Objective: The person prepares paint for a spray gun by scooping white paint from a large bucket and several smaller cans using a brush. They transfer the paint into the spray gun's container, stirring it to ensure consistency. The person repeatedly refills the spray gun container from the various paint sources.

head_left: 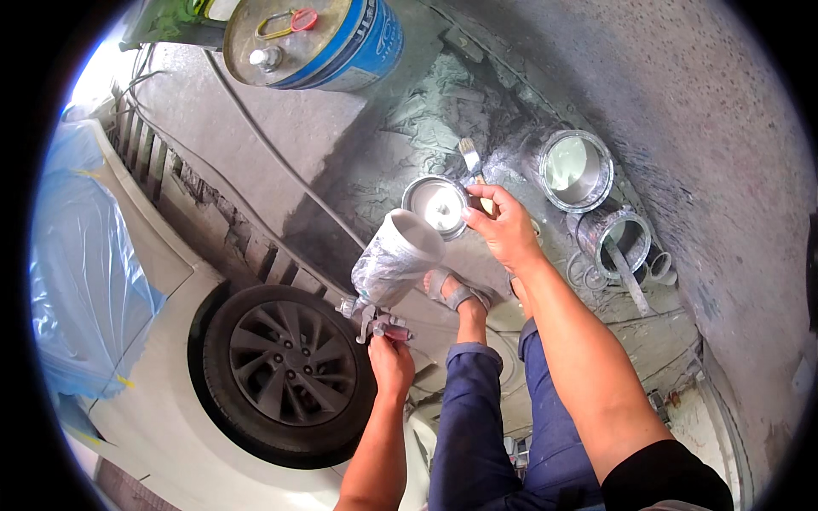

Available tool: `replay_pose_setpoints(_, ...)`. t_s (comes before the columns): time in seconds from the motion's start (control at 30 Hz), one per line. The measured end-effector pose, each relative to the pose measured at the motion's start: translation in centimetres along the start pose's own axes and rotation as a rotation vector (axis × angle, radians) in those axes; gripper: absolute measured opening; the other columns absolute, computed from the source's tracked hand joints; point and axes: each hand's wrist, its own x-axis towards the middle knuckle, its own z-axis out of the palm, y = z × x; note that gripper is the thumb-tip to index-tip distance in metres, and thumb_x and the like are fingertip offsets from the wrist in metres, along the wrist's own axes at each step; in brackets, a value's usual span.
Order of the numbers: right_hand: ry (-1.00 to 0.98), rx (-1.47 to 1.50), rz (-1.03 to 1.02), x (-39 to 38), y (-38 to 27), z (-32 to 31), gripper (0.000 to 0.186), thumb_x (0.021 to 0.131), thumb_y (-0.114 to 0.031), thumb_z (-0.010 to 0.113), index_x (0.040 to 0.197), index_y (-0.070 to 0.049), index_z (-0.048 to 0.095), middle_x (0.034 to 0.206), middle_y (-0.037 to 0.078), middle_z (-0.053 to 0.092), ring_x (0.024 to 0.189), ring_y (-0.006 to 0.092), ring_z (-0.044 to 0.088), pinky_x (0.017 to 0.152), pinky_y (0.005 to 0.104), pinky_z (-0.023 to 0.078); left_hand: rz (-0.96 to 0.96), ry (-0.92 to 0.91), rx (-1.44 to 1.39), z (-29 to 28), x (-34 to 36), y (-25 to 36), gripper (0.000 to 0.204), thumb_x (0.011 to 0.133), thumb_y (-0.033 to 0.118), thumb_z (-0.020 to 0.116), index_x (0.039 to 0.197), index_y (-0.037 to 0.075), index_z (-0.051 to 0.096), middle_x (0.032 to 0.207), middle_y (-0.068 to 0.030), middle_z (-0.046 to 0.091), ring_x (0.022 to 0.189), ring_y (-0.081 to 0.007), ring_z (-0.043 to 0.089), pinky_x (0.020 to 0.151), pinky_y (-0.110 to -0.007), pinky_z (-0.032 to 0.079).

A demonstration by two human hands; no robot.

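Note:
My left hand [393,368] is closed around the handle of a paint spray gun [369,317]. The gun's whitish, paint-smeared cup [383,268] sits on top, tilted, with its mouth uncovered; the inside is only partly visible. Just above and to the right of the cup, my right hand [508,228] pinches the rim of a round lid [441,207]. The lid's pale inner face, with a small knob in its middle, is turned up toward me. Behind the right fingers, a paintbrush [469,155] with light bristles is partly hidden.
To the right, by the wall, stand an open can [555,201] with pale green paint and another can [607,266] holding a stir stick [629,277]. A blue drum [362,51] stands far off. At left is a white car with a wheel [294,362] and plastic sheeting [85,281]. A hose [264,149] crosses the floor.

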Motion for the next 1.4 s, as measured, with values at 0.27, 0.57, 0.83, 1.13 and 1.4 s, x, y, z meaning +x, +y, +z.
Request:
replay_pose_setpoints(0.27,-0.025,-0.054,0.034,0.6,-0.2,0.3,0.036,0.086,-0.011,0.071,0.117,0.000,0.058,0.097,0.003,0.063,0.086,0.0081,0.058,0.077,0.0240,0.049,-0.111,-0.071,-0.005,-0.4,-0.4,0.2,0.015,0.083,0.001,0.057,0.097,-0.002,0.059,0.089,-0.0203,0.067,0.086,-0.0363,0.066,0.076,-0.042,0.050)
replay_pose_setpoints(0.57,-0.032,-0.049,0.056,0.8,0.5,0.5,0.036,0.086,-0.008,0.070,0.119,0.000,0.057,0.097,0.002,0.062,0.085,0.0084,0.059,0.077,0.0248,0.051,-0.262,-0.194,-0.161,-0.6,0.8,-0.5,0.014,0.085,0.006,0.061,0.096,-0.002,0.058,0.080,-0.0120,0.065,0.072,-0.0192,0.062,0.068,-0.032,0.048)
replay_pose_setpoints(0.83,-0.016,0.063,0.102,0.1,0.0,1.2,0.040,0.085,-0.014,0.072,0.119,0.001,0.057,0.098,0.004,0.063,0.084,0.0100,0.059,0.076,0.0265,0.051,-0.318,-0.211,-0.604,-0.1,5.8,0.9,0.015,0.088,0.015,0.068,0.084,0.002,0.062,0.072,0.0015,0.057,0.066,-0.0073,0.048,0.058,-0.026,0.040)
replay_pose_setpoints(1.13,0.008,0.129,0.125,-1.9,-0.2,2.4,0.042,0.085,-0.015,0.070,0.121,0.001,0.057,0.094,0.004,0.063,0.080,0.0089,0.059,0.075,0.0243,0.049,-0.170,-0.148,-0.956,-0.7,10.0,6.0,0.018,0.095,0.016,0.058,0.103,0.001,0.061,0.092,-0.0043,0.065,0.080,-0.0113,0.060,0.067,-0.027,0.045)
replay_pose_setpoints(1.4,-0.038,0.035,0.141,-3.3,-0.1,3.2,0.040,0.087,-0.013,0.070,0.121,0.003,0.056,0.099,0.005,0.063,0.084,0.0098,0.059,0.077,0.0257,0.051,-0.169,-0.093,-0.968,-0.2,9.9,5.3,0.019,0.095,0.021,0.061,0.099,0.004,0.054,0.085,-0.0063,0.061,0.072,-0.0119,0.052,0.062,-0.027,0.042)
